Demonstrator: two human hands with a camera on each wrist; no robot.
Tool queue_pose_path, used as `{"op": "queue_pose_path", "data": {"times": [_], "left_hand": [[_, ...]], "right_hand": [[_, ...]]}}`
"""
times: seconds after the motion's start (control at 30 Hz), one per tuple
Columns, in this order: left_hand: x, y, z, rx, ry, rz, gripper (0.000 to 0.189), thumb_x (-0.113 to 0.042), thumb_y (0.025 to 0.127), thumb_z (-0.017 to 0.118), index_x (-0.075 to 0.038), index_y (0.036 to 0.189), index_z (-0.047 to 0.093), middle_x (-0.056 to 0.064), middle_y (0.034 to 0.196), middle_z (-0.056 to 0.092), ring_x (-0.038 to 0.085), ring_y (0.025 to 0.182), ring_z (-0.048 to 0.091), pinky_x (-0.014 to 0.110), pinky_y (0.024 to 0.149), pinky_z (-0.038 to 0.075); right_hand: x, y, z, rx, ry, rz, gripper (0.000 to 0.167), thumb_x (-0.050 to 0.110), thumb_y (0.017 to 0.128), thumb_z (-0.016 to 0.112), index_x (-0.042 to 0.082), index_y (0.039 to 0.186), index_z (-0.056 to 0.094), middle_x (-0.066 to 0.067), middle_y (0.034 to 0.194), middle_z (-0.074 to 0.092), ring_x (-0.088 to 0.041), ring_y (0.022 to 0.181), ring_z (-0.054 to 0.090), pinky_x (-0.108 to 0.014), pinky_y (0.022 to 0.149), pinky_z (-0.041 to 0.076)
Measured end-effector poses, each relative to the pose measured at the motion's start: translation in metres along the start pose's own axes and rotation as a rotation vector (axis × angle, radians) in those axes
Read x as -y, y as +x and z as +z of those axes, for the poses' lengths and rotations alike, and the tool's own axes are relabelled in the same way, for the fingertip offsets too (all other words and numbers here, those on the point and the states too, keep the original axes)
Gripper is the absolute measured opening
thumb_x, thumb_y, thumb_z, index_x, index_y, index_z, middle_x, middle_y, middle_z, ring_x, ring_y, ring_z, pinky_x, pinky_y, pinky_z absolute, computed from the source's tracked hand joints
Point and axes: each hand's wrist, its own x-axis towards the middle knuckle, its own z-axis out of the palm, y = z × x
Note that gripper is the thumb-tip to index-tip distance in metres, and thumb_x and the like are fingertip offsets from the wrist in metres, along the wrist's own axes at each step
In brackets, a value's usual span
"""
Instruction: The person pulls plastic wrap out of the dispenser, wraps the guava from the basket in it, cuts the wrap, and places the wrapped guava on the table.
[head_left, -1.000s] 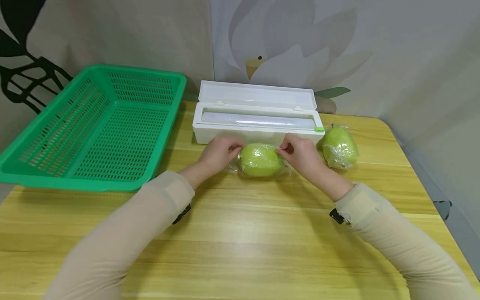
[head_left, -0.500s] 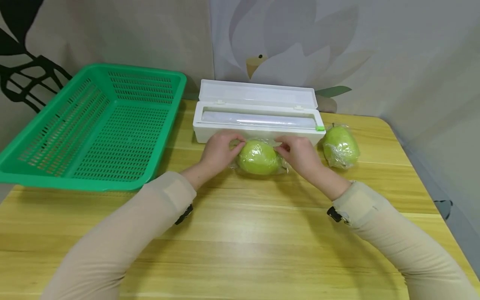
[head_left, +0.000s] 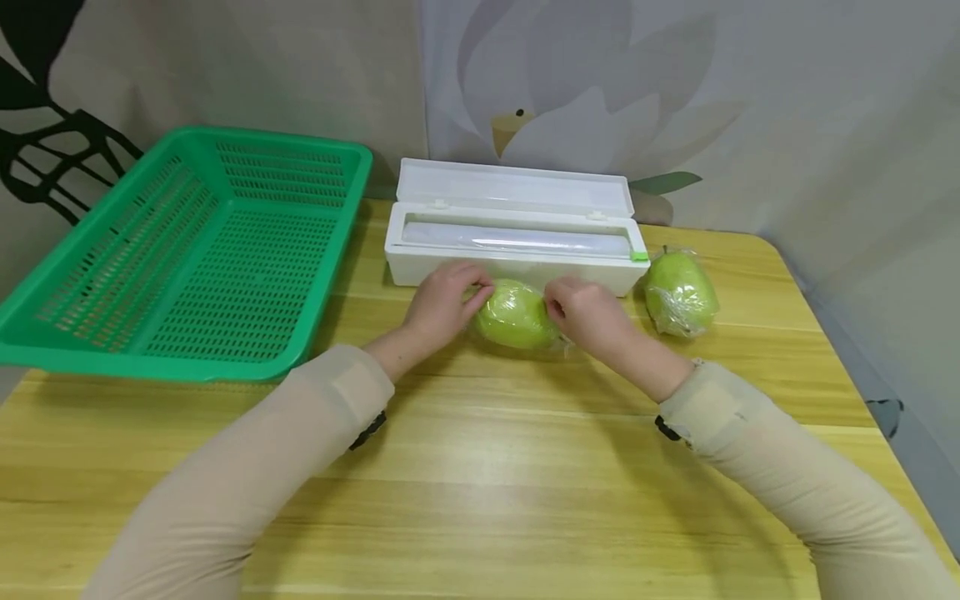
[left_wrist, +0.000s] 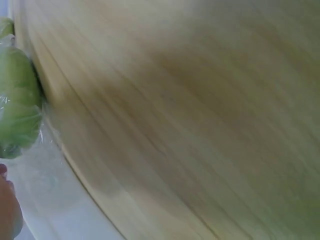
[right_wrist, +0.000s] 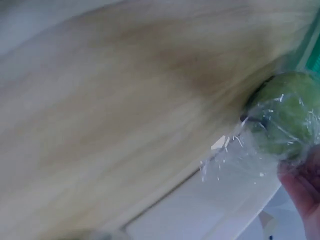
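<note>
A green pear [head_left: 516,321] in clear cling film lies on its side on the table, in front of the white film box. At its left end, my left hand [head_left: 442,302] pinches the film between thumb and forefinger. My right hand [head_left: 588,310] grips film at the opposite end, fingers curled right at the fruit. Loose, crinkled cling film [right_wrist: 235,162] spreads from the stem end in the right wrist view. Only a small part of the left hand [left_wrist: 7,212] shows in the left wrist view, below the pear [left_wrist: 17,100].
Behind the hands stands a white cling film box [head_left: 420,271], lid up, with a film roll [head_left: 517,240] inside and a green slider [head_left: 639,257]. A second wrapped pear [head_left: 681,293] sits to its right. A green basket [head_left: 296,358] occupies the table's left side.
The right hand has moved slightly left and its fingers have curled in against the pear's end. The left hand has shifted slightly toward the pear, still pinching film.
</note>
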Motion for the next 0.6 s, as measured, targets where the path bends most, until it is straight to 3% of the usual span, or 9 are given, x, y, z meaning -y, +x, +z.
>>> {"op": "queue_pose_path", "data": {"times": [0.13, 0.27, 0.4, 0.5, 0.6], "left_hand": [[0.001, -0.002, 0.0, -0.016, 0.047, 0.018, 0.012, -0.015, 0.093, 0.057, -0.007, 0.095, 0.065, 0.006, 0.098, 0.067, 0.021, 0.096, 0.06, 0.031, 0.09, 0.05], [0.004, -0.004, 0.0, -0.022, 0.07, 0.046, 0.011, -0.012, 0.092, 0.055, -0.005, 0.092, 0.063, 0.007, 0.093, 0.065, 0.021, 0.092, 0.06, 0.031, 0.087, 0.051], [0.005, -0.007, -0.003, -0.023, 0.124, 0.108, 0.01, -0.014, 0.089, 0.058, -0.006, 0.088, 0.063, 0.006, 0.089, 0.065, 0.021, 0.086, 0.06, 0.031, 0.082, 0.051], [0.001, -0.004, -0.009, -0.027, 0.171, 0.151, 0.012, -0.017, 0.086, 0.062, -0.006, 0.086, 0.063, 0.007, 0.098, 0.065, 0.022, 0.094, 0.06, 0.033, 0.088, 0.05], [-0.003, -0.001, -0.017, 0.029, 0.177, 0.143, 0.024, -0.021, 0.084, 0.063, -0.005, 0.102, 0.063, 0.009, 0.119, 0.06, 0.025, 0.115, 0.054, 0.037, 0.102, 0.042]], "right_hand": [[0.004, -0.003, -0.004, 0.088, -0.079, -0.077, 0.002, -0.003, 0.082, 0.059, -0.002, 0.083, 0.06, -0.011, 0.074, 0.061, -0.022, 0.062, 0.057, -0.031, 0.051, 0.05], [0.011, -0.005, -0.009, 0.208, -0.103, -0.047, 0.03, 0.015, 0.083, 0.065, -0.006, 0.104, 0.062, -0.014, 0.092, 0.069, -0.025, 0.075, 0.066, -0.035, 0.061, 0.056], [0.015, -0.005, -0.012, 0.252, -0.079, 0.002, 0.049, 0.031, 0.079, 0.074, -0.006, 0.109, 0.061, -0.016, 0.097, 0.069, -0.027, 0.083, 0.068, -0.037, 0.07, 0.057], [0.014, -0.005, -0.012, 0.236, -0.067, 0.012, 0.047, 0.026, 0.075, 0.078, -0.004, 0.106, 0.06, -0.015, 0.097, 0.068, -0.027, 0.086, 0.067, -0.037, 0.073, 0.056], [0.015, -0.004, -0.01, 0.222, -0.068, 0.0, 0.049, 0.023, 0.073, 0.078, -0.005, 0.11, 0.06, -0.017, 0.105, 0.068, -0.029, 0.093, 0.067, -0.038, 0.077, 0.056]]}}
